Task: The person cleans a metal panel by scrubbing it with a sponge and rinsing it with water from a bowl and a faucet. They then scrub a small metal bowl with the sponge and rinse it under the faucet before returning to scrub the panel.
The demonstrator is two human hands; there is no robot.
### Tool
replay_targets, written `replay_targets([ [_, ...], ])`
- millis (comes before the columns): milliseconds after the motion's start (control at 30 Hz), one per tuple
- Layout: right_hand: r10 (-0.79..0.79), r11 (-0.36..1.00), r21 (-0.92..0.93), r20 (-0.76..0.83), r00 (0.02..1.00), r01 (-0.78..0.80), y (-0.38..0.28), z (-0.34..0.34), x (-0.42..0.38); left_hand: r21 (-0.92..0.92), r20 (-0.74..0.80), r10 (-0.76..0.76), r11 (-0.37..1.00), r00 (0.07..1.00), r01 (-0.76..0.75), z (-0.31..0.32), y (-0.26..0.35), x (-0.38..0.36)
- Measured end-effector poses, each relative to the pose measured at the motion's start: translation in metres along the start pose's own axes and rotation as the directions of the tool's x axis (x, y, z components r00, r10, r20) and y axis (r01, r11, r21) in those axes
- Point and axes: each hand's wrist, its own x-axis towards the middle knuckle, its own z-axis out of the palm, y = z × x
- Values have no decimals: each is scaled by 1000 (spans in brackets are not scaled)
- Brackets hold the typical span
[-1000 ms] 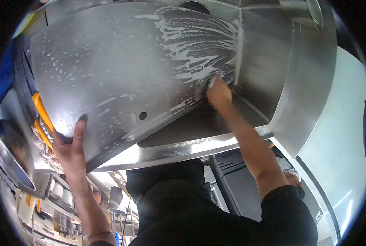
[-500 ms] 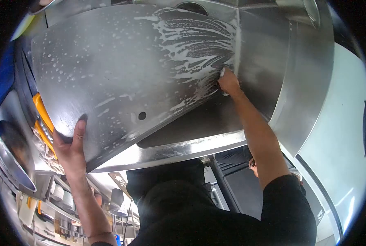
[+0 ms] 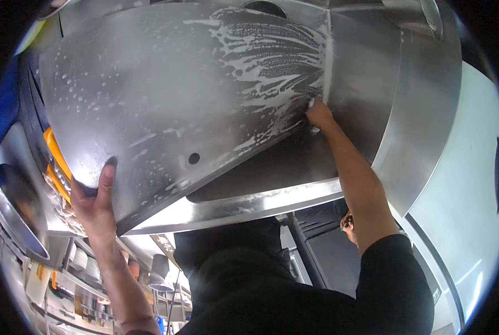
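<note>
A large flat stainless steel sheet (image 3: 143, 106) lies tilted across a steel sink (image 3: 272, 164). White suds (image 3: 277, 47) streak its right end, and drops dot the left. It has a round hole near its lower edge. My left hand (image 3: 96, 206) grips the sheet's lower left corner, thumb on top and the other fingers mostly hidden. At the sheet's right end my right hand (image 3: 320, 115) is closed in a fist against the soapy surface. A bit of white shows at its fingers, but what it holds is too covered to name.
Orange handles (image 3: 56, 152) stick out beside my left hand. A round metal pan (image 3: 17, 209) stands at far left, above shelves with stacked dishes (image 3: 84, 265). The sink's front rim (image 3: 260, 201) runs before my body. To the right is a steel ledge (image 3: 423, 111).
My right hand has shifted slightly right and down along the sheet's right end. My left hand keeps its grip on the corner, and the sheet has barely moved.
</note>
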Motion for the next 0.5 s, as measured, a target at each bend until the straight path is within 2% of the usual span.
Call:
replay_targets([
  [67,-154,976,-160,-31,988,147,-56,4,-68,11,-1,-41,999,999,41,0,-1,1],
  [100,-95,992,-86,-64,993,89,-108,-9,-123,16,5,-34,999,999,33,0,-1,0],
  [133,-200,980,-47,-170,965,194,-130,1,-154,17,3,-19,1000,1000,19,1,-1,0],
  [167,-247,965,-117,-122,961,233,-161,-5,-180,20,-1,-2,1000,1000,2,1,1,1],
  [200,-334,941,-121,-194,922,315,-175,0,-194,26,-6,-24,999,1000,24,-1,3,0],
  [300,-390,921,-78,-212,896,382,-180,-6,-198,-1,-1,-39,999,999,39,3,6,1],
  [333,-394,918,-191,-353,849,347,-169,6,-184,-30,6,-16,999,1000,16,4,2,2],
  [400,-146,986,-134,-364,920,103,-142,-10,-132,-36,9,-9,999,1000,9,3,1,-1],
  [433,3,1000,-12,-346,938,-7,-126,-26,-96,-19,-1,-9,1000,1000,9,5,5,-1],
  [467,-24,999,-41,-419,908,7,-83,-14,-35,-2,-13,-8,1000,1000,8,5,7,0],
  [500,34,993,115,-497,867,26,-73,-30,-18,-26,4,-11,1000,1000,11,3,6,1],
])
